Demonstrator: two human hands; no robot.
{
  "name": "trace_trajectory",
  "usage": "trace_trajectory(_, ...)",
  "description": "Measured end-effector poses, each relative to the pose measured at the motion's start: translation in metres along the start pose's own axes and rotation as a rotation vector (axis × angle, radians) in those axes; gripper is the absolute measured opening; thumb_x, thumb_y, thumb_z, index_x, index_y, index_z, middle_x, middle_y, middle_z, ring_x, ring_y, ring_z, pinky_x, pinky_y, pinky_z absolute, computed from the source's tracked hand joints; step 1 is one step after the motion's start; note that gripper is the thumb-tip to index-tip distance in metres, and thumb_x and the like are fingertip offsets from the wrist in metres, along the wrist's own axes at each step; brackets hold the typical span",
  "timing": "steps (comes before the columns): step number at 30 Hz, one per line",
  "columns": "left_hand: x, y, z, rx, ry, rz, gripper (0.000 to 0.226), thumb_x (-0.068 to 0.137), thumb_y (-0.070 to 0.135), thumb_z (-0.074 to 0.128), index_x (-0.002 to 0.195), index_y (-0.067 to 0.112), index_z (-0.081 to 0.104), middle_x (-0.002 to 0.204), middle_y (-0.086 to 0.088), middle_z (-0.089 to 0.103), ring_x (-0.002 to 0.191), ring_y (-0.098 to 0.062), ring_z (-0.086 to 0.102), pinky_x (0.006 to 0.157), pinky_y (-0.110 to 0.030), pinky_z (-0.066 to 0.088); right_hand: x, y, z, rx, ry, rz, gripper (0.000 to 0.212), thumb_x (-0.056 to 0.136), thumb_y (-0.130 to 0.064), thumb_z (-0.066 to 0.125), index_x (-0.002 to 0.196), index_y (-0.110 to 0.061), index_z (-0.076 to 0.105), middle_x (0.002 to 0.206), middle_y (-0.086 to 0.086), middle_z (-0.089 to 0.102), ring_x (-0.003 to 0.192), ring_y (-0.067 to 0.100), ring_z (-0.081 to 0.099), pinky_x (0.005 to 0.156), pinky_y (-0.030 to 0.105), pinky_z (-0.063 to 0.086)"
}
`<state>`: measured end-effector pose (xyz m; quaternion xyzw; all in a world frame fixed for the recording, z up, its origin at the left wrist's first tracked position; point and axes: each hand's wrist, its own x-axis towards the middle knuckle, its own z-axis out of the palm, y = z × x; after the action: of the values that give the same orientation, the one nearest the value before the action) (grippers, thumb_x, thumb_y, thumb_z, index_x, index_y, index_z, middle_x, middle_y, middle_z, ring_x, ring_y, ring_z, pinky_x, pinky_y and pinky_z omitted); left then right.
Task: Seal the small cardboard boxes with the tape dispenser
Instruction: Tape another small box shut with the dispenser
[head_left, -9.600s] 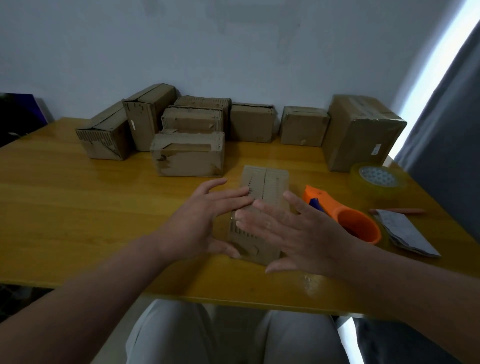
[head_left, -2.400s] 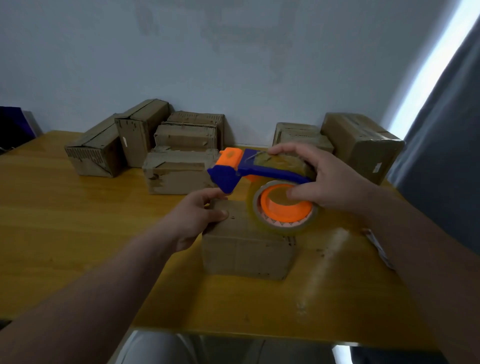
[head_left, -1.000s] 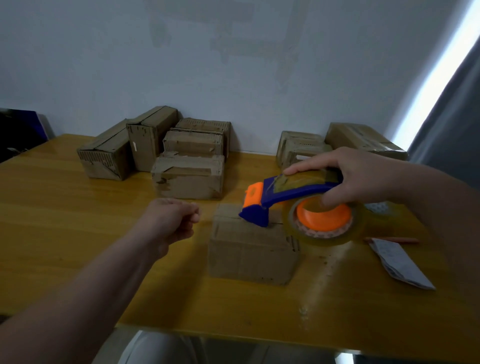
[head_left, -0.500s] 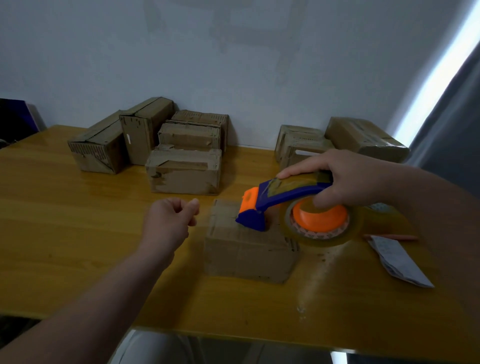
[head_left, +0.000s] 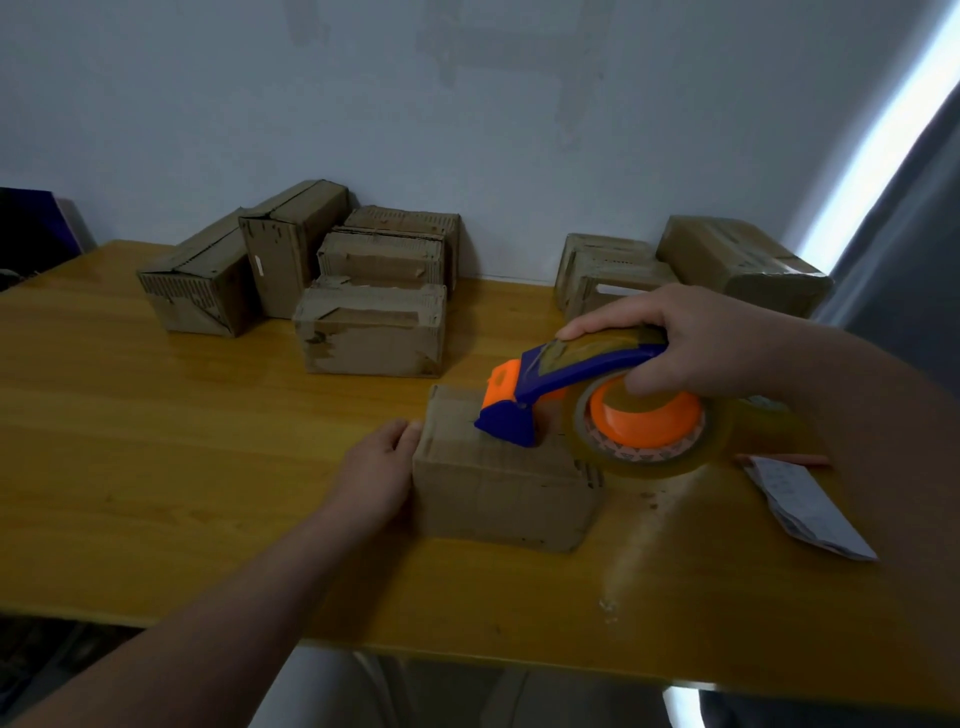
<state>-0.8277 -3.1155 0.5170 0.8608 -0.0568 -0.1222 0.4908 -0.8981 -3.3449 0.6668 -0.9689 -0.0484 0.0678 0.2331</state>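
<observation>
The box (head_left: 498, 483) sits just right of the frame's centre on the yellow table (head_left: 156, 467), closed, with its long front face toward the camera. The dispenser (head_left: 566, 384) is tilted down onto it: the blue nose touches the box top near the middle, the orange guard stands just above the nose, and the roll (head_left: 649, 447) of clear tape on its orange hub hangs past the box's right end, above the table.

The right hand (head_left: 696, 348) grips the dispenser from above. Its forefinger is stretched along the top of the blue frame and its thumb is curled in against the hub.

The left hand (head_left: 376, 473) lies against the box's left wall, with two fingertips at the top edge. The back of the hand hides the rest, so whether it presses flat or clasps the box cannot be told.

A cluster of five boxes (head_left: 369, 332) stands at upper left, near the wall. More boxes (head_left: 737, 260) stand at upper right, behind the right hand. A folded paper (head_left: 805, 514) lies at the right, with a thin pinkish stick (head_left: 795, 459) just above it.
</observation>
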Motion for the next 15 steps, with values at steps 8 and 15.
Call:
trace_trajectory(8,-0.023,0.023,-0.008,-0.35,0.071,0.079,0.04,0.097,0.019,0.045,0.136,0.024,0.047,0.134,0.004,0.051,0.118,-0.016,0.048,0.101,-0.039,0.042,-0.002,0.008,0.002,0.043,0.029,0.01,0.055,0.081,-0.01,0.066,0.117,-0.05,0.056,0.093,-0.004,0.059,0.06,-0.003,0.055,0.06,0.02,0.045)
trace_trajectory(15,-0.037,0.019,0.007,-0.314,-0.078,0.122,0.071,0.094,0.029,0.054,0.152,0.027,0.013,0.13,0.011,0.039,0.094,0.002,0.042,0.069,-0.013,0.035,-0.002,0.008,0.005,0.047,0.062,0.009,0.055,0.081,-0.01,0.066,0.116,-0.051,0.056,0.094,-0.002,0.057,0.063,0.004,0.054,0.058,0.018,0.043)
